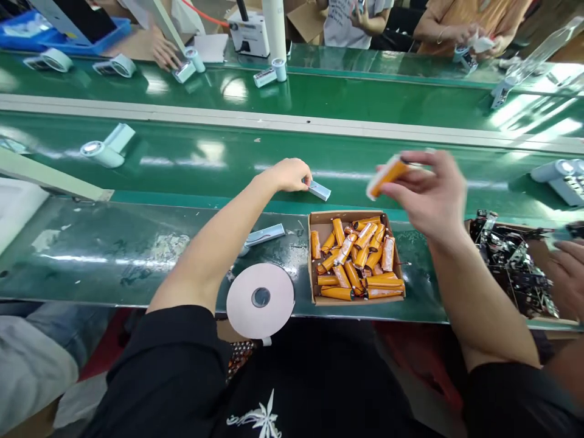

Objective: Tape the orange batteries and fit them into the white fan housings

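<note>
My left hand (292,175) is closed on one end of a pale blue plastic housing (320,190) at the near edge of the green belt. In my right hand (435,191), raised over the belt, is an orange-wrapped battery (391,175) with a white strip along one side, pinched between thumb and fingers and slightly blurred. Below my hands, a cardboard box (311,283) holds several more orange batteries (360,249), piled loosely. Another pale blue housing (266,235) lies on the bench by my left forearm, partly hidden by it. A roll of white tape (244,304) rests at the bench's front edge.
The green conveyor belt (182,143) crosses ahead, with a pale blue device (107,149) at left and another (559,176) at right. A box of dark electronic parts (511,267) stands right, beside a neighbour's hand (570,267). Co-workers handle devices beyond the far belt.
</note>
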A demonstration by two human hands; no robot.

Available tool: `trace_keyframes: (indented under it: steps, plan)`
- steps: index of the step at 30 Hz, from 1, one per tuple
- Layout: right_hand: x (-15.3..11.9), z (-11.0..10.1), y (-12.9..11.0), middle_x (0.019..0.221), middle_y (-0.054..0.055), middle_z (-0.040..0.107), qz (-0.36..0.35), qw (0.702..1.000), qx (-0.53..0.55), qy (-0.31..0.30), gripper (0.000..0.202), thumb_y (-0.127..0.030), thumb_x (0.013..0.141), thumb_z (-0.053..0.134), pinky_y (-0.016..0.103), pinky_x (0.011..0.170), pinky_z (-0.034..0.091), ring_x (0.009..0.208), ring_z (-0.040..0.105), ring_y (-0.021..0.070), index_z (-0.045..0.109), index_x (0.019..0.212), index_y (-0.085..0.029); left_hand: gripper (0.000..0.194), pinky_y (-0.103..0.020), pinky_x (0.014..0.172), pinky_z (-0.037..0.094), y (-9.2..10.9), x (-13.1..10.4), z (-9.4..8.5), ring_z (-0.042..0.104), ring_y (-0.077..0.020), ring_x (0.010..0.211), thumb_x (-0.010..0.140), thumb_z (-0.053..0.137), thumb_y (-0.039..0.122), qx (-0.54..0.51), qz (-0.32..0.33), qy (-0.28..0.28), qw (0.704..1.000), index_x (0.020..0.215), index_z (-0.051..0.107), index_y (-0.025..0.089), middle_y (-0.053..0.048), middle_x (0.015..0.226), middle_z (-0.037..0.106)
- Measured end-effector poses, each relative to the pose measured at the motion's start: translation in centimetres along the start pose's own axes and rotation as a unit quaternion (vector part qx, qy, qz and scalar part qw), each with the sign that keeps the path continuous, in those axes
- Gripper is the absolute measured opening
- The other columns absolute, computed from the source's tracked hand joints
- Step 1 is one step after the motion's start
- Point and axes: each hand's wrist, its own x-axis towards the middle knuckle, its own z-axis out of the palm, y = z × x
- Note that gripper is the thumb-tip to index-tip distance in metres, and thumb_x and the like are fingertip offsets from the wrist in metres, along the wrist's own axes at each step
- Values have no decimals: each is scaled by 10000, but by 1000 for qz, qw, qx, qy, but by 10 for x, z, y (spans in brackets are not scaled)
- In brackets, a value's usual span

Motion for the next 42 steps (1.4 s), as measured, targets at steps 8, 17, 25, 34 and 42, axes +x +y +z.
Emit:
trace_keyframes:
  steps: [8,17,25,34,42]
  plan:
    - [72,77,81,891,-23,813,30,940,-226,-255,392,-183,860,690,353,893,563,848,762,203,618,1243,-221,272,-284,843,460,-3,1,-5,698,-219,1005,944,627,378,-51,-70,46,995,1135,768,243,-38,1111,791]
    - [72,82,93,1147,113,798,5,789,-490,-371,460,-397,984,579,412,890,534,1027,750,340,652,1417,-260,231,-332,872,452,21,27,14,693,-272,1032,961,563,278,-51,-105,96,989,1104,740,243,-84,1094,781]
    - [93,96,82,1261,186,757,25,701,-568,-431,479,-477,1015,545,430,961,542,1130,715,351,701,1387,-219,205,-376,905,461,31,31,19,649,-288,1022,924,604,256,-111,-141,129,975,1079,738,247,-104,1117,753]
    - [86,77,79,1321,187,744,26,710,-590,-384,423,-415,1030,585,418,963,561,1164,716,351,738,1390,-254,325,-404,1179,413,61,-75,32,575,-257,1315,1011,531,297,-140,-90,276,947,1284,653,168,-137,1357,692]
    - [92,63,112,1324,97,758,55,773,-546,-318,377,-418,963,727,425,1024,565,1176,698,325,789,1312,-290,587,-662,1284,316,88,-341,118,473,-382,1510,868,799,507,-57,-15,68,996,1402,671,299,-121,1489,645]
